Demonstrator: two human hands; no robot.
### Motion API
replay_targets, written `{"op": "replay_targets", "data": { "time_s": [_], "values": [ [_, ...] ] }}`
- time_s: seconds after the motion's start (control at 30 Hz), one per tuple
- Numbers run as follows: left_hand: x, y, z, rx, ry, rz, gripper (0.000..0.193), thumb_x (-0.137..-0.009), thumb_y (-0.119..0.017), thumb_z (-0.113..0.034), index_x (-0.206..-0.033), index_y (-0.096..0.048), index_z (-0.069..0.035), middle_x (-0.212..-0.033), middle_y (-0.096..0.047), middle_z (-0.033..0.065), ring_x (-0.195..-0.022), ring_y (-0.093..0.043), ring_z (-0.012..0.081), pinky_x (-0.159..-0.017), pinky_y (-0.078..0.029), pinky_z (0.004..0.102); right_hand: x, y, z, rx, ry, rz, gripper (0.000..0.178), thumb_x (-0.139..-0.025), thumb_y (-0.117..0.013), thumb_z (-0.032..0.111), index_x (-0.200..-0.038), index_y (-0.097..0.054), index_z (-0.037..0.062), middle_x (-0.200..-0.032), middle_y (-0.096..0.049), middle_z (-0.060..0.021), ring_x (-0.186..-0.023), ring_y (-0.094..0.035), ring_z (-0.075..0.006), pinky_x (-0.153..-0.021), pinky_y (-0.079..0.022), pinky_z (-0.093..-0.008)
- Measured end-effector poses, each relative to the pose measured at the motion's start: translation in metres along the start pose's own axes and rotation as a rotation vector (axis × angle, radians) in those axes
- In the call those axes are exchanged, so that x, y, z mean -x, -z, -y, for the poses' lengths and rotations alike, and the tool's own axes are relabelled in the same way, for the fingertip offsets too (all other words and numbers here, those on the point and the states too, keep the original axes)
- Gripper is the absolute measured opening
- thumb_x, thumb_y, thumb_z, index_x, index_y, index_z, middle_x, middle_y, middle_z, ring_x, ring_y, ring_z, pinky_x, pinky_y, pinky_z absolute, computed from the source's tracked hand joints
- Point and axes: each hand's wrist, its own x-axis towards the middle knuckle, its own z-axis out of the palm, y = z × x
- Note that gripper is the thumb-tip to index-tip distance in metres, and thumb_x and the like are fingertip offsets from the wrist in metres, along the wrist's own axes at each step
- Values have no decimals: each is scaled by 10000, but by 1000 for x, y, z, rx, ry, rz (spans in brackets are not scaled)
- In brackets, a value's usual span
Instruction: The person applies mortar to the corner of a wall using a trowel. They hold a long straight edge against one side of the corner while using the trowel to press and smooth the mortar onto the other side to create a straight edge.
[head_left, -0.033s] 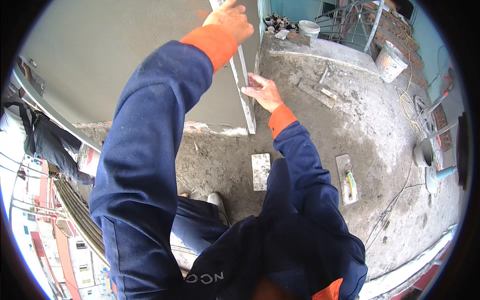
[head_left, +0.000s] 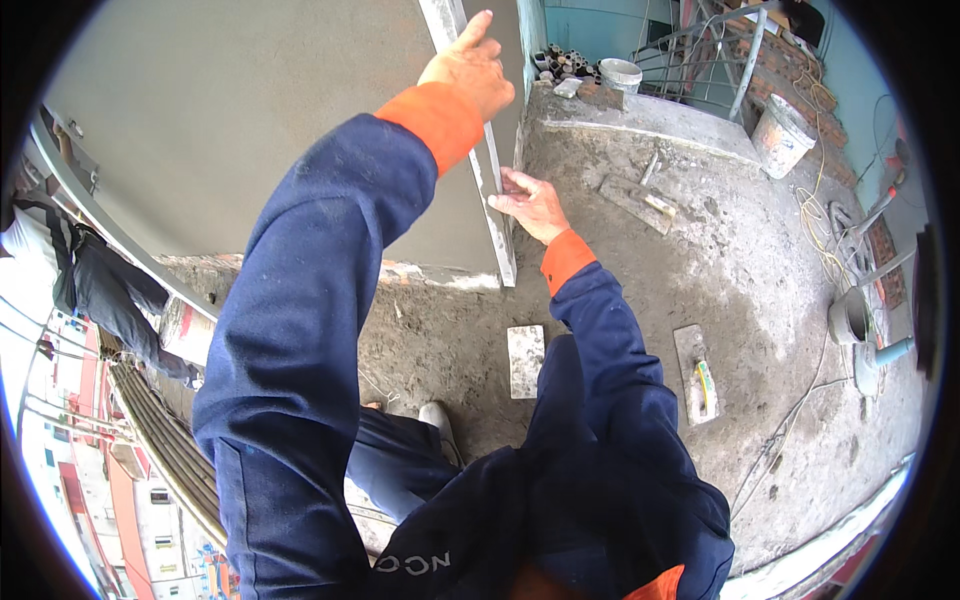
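A long, pale metal straightedge (head_left: 504, 255) stands along the vertical edge of a smooth grey plastered wall (head_left: 300, 110). My left hand (head_left: 468, 75) lies over its upper part, index finger stretched upward and the other fingers curled; the thumb is hidden. Lower down, my right hand (head_left: 535, 208) holds the bar's right edge between thumb and fingertips. On the floor below the bar's foot lies a pale rectangular slab (head_left: 525, 362). To the right are a flat plastering trowel (head_left: 635, 200) and another trowel (head_left: 690, 345) with a yellow-green mark on its handle.
Two stained white buckets (head_left: 783, 138) stand at the back right, near stacked tubes (head_left: 563, 65) and metal bars. Cables (head_left: 775, 440) and a grey bucket (head_left: 848, 317) lie along the right side. Another person in dark trousers (head_left: 115, 300) is at the left, beyond a curved rail (head_left: 120, 235).
My left index finger now points out from the hand, which sits slightly lower in the picture. The whole view has shifted a little; my right hand stays at the bar's edge.
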Motion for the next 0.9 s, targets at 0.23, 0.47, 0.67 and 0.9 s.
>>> {"op": "replay_targets", "data": {
  "time_s": [0.23, 0.47, 0.67, 0.9],
  "values": [
    [10, -48, -50, 80, 5, -116, 201, -856, -626, -237, -970, -787, -201, -1123, -706, 12, -1306, -488, 252, -1235, -107, 513, 0, -15, 8, -96, -24, 5, 679, -801, -828, 135, -1388, -535, -39, -1250, -658, -158, -1031, -667, -181, -912, -536, -299],
    [23, -63, -68, 47, 9, -207, 223, -847, -622, -238, -940, -786, -119, -1113, -709, 32, -1274, -513, 244, -1229, -157, 464, -2, -9, 10, -54, -38, -18, 716, -764, -866, 119, -1378, -538, -49, -1233, -662, -182, -1037, -667, -189, -933, -542, -315],
    [15, -85, -67, 106, -82, -365, 229, -840, -562, -254, -848, -773, -164, -930, -716, 13, -1120, -582, 218, -1222, -184, 499, 47, 45, -44, 102, -22, -151, 669, -784, -849, 221, -1383, -581, 94, -1292, -648, -124, -1150, -617, -214, -929, -538, -337],
    [24, -94, -63, 10, -66, -465, 234, -843, -557, -272, -845, -771, -178, -973, -717, 17, -1162, -565, 225, -1220, -191, 486, 41, 12, -1, 136, 138, -60, 458, -855, -780, 100, -1297, -661, 91, -1178, -696, -76, -998, -670, -136, -908, -544, -296]
  ]
}}
